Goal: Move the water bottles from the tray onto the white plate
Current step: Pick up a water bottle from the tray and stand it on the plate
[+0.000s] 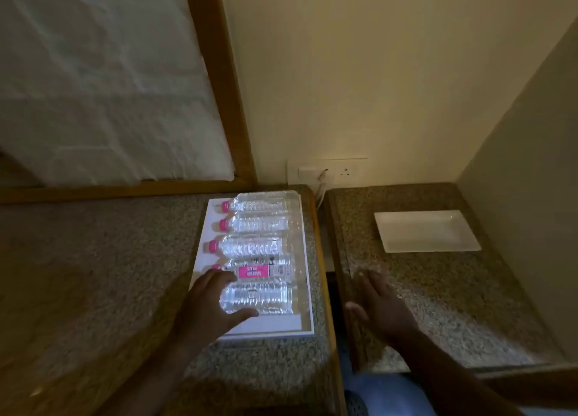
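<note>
Left hand [212, 300] spread wide over nearest bottle [259, 295], empty, no grip yet. Right hand [378, 303] open, empty, above right counter [438, 290] near edge. Five bottles lying flat on tray [266, 325], left counter's right edge. Suggest: wrap bottle mid-body, lift clear of neighbour, carry across gap. Plate [427, 232] empty, far side of right counter.

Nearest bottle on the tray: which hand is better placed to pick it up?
Left. The left hand hovers spread over the nearest bottle on the tray; the right hand is open over the other counter.
</note>
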The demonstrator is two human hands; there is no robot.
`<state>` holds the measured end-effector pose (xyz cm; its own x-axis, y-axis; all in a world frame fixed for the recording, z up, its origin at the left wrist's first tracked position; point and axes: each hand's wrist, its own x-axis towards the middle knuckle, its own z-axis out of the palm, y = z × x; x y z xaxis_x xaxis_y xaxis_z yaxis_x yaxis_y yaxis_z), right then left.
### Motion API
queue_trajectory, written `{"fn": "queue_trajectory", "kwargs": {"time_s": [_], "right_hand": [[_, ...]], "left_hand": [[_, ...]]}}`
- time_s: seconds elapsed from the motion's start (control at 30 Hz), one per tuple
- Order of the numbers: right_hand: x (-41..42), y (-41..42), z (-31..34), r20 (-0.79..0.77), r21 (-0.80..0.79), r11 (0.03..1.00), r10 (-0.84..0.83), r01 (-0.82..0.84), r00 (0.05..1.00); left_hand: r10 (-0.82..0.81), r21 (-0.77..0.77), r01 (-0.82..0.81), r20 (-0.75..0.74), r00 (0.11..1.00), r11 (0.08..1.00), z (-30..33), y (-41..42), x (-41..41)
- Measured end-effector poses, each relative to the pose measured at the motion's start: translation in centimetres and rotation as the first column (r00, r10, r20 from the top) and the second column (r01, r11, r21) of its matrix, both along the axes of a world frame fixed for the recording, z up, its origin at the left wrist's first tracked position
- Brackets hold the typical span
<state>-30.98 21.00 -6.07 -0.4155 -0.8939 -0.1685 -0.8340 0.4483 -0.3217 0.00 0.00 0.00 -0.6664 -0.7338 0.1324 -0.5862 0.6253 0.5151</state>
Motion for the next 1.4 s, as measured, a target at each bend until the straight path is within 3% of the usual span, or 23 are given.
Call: {"fn": "queue_trajectory", "kwargs": {"time_s": [0.17, 0.43, 0.73, 1.0, 1.4], "right_hand": [[0.1, 1.1, -1.4, -0.040, 0.135, 0.991, 0.027, -0.021, 0.999], [0.2, 1.4, -2.0, -0.053, 0.123, 0.991, 0.054, -0.047, 0.997], [0.5, 1.9, -2.4, -0.065, 0.099, 0.995, 0.023, -0.017, 0.998], [0.8, 2.1, -2.5, -0.077, 0.056, 0.998, 0.017, -0.013, 0.997], [-0.1, 3.1, -3.4, -0.040, -0.008, 1.000, 0.021, -0.022, 0.999]], "left_hand": [[-0.005, 0.047, -0.003, 0.168, 0.986, 0.999, -0.9, 0.0, 0.1], [-0.129, 0.199, 0.066, 0.324, 0.937, 0.978, -0.3, -1.9, 0.0], [-0.305, 0.106, 0.292, 0.139, 0.942, 0.950, 8.5, -2.6, -3.5], [-0.221, 0.288, 0.280, -0.222, 0.950, 0.916, 6.0, 1.2, -7.6], [-0.015, 0.406, 0.099, -0.206, 0.978, 0.909, 3.2, 4.2, -8.5]]}}
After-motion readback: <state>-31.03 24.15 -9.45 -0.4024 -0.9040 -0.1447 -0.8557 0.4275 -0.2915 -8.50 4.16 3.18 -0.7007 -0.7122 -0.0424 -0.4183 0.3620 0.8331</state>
